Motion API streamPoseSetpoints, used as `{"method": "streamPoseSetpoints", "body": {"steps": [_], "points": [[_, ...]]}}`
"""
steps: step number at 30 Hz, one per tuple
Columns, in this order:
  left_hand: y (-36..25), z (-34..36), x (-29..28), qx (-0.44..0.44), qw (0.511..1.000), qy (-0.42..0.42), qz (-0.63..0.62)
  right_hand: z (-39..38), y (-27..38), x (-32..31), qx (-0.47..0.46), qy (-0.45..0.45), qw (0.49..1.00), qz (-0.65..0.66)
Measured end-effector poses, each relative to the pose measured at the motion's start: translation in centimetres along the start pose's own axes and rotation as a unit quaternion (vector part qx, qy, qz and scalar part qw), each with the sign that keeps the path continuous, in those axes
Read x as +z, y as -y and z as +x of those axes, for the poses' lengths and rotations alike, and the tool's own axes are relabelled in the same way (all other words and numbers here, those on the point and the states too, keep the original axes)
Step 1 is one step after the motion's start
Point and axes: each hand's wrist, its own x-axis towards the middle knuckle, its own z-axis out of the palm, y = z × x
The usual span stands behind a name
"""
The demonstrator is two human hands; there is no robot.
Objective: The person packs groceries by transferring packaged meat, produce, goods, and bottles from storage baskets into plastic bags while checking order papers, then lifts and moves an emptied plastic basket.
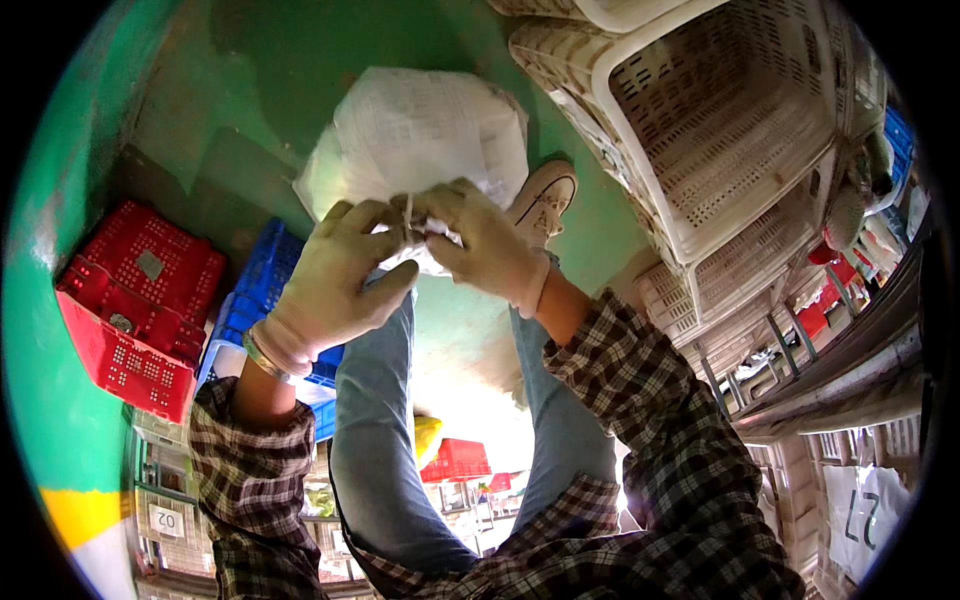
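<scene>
Crates are seen first at the far left: a red perforated crate (135,310) lies tipped on the green floor (270,70), and just beside it a blue crate (262,285) is partly hidden behind the left hand. The left hand (335,275), gloved in pale rubber with a bracelet at the wrist, is closed in a pinch on the gathered neck of a white sack (420,135). The sack is held up in the middle of the view, above blue-jeaned legs and a pale sneaker (545,200) — its bulk hangs on the far side of the hands. The right hand (480,245), gloved alike, is clenched on the same bunched neck, touching the left hand's fingertips, and a thin strip is seen between the two. Plaid sleeves cover both forearms. Further right, stacked cream-coloured perforated baskets (720,130) are seen — tilted, nested one in another — well apart from the hands.
</scene>
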Motion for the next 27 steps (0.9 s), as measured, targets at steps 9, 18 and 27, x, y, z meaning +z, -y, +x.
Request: {"method": "streamPoseSetpoints", "body": {"steps": [9,18,27], "points": [[-1.2,3.0,1.5,-0.232,0.786,-0.125,-0.560,-0.4,-0.1,7.3,0.138,-0.116,0.940,0.290],[-4.9,1.3,6.3,-0.334,0.736,-0.082,-0.583,-4.1,0.2,10.5,0.099,-0.080,0.970,-0.205],[-10.3,-3.2,5.9,-0.389,0.726,-0.015,-0.567,-10.2,3.3,7.2,0.221,-0.131,0.966,-0.033]]}}
